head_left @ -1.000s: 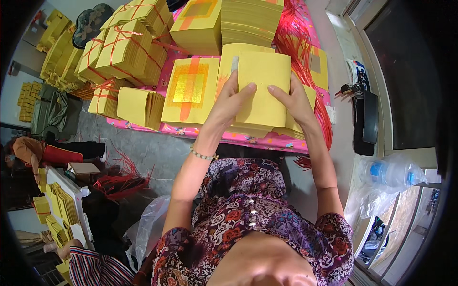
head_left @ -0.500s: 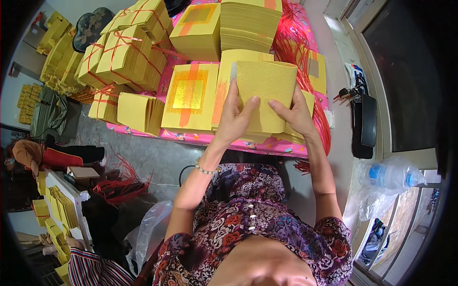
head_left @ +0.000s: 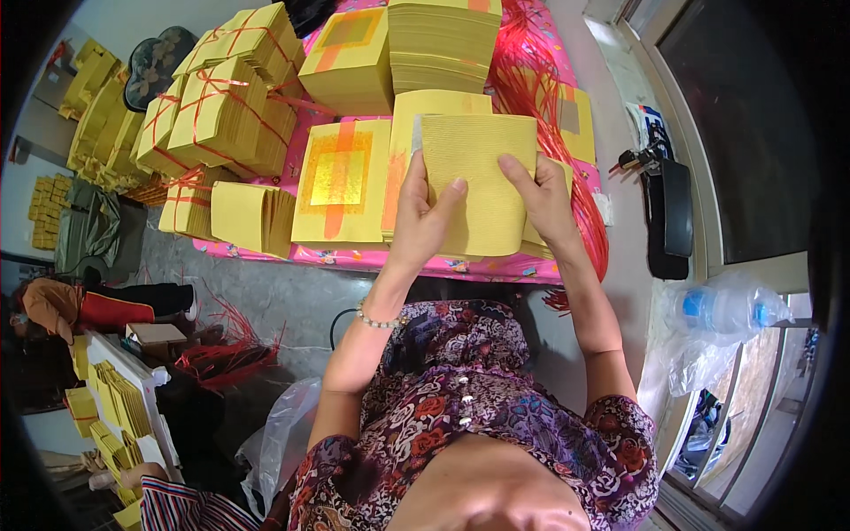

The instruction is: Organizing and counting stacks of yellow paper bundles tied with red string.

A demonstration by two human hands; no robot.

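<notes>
A: Landmark = yellow paper stack with shiny gold square and orange stripe (head_left: 341, 181). Where's the piece in hand?
B: Folded yellow paper bundle with finely ribbed face (head_left: 478, 195). Right of landmark, apart from it; a second yellow paper stack with orange stripe (head_left: 443, 103) shows between and behind.
A: Long axis?
B: Runs away from the wearer, roughly parallel to the landmark's stripe. Ribs go crosswise.
A: Fingers?
B: Both hands clasp it. Left hand (head_left: 423, 217) grips the edge facing the landmark, thumb on the face. Right hand (head_left: 547, 208) grips the opposite edge, thumb also on the face, set further from the wearer than the left thumb.
A: Nearer hand?
B: To the landmark, left. To the bundle, neither; it sits between the palms.
A: Resting or lifted?
B: Can't tell, underside's hidden.
A: Nearby?
B: Loose red plastic strands (head_left: 536, 57), well right of landmark, beyond the bundle.
</notes>
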